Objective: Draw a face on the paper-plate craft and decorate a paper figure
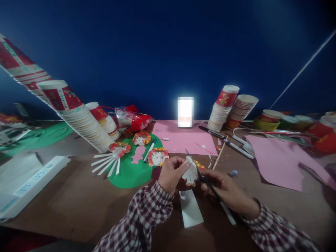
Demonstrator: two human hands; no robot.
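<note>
My left hand (pixel 172 173) is closed, pinching a small white paper cut-out (pixel 190 171) with orange feet, held above the brown table (pixel 78 199). My right hand (pixel 225 187) is closed round a pair of scissors (pixel 202 173) whose thin blades point up past the cut-out. A white paper strip (pixel 191 210) lies on the table just below both hands. Both sleeves are red-and-white checked.
A green paper sheet (pixel 128 171) carries paper-cup flower faces (pixel 158 156), a pink figure and a marker. Pink sheets (pixel 183 140) lie behind and to the right (pixel 283 161). Leaning cup stacks stand at left (pixel 78 115) and right (pixel 223 108). A lit phone (pixel 185 112) is propped at the back. A white power strip (pixel 34 178) lies left.
</note>
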